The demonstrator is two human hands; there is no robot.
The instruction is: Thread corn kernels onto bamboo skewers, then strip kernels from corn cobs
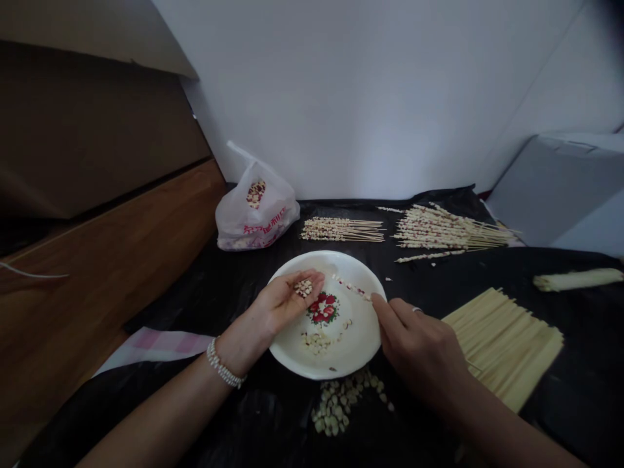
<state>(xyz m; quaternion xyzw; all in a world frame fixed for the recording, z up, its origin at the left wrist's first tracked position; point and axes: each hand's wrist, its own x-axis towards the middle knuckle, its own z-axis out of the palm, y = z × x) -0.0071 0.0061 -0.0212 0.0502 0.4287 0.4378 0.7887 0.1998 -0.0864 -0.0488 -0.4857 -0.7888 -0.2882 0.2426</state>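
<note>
My left hand lies palm up over the left side of a white enamel bowl, its fingers cupped around a small heap of pale and dark-red corn kernels. In my right hand, closed at the bowl's right rim, is a skewer threaded with similar kernels, its tip pointing left over the bowl. A red flower print marks the bowl's bottom. Loose pale kernels lie inside near the front.
Larger pale kernels are scattered before the bowl on black plastic sheeting. Behind stand a plastic bag of kernels and two piles of loaded skewers. Bare sticks lie at right, near a wrapped bundle.
</note>
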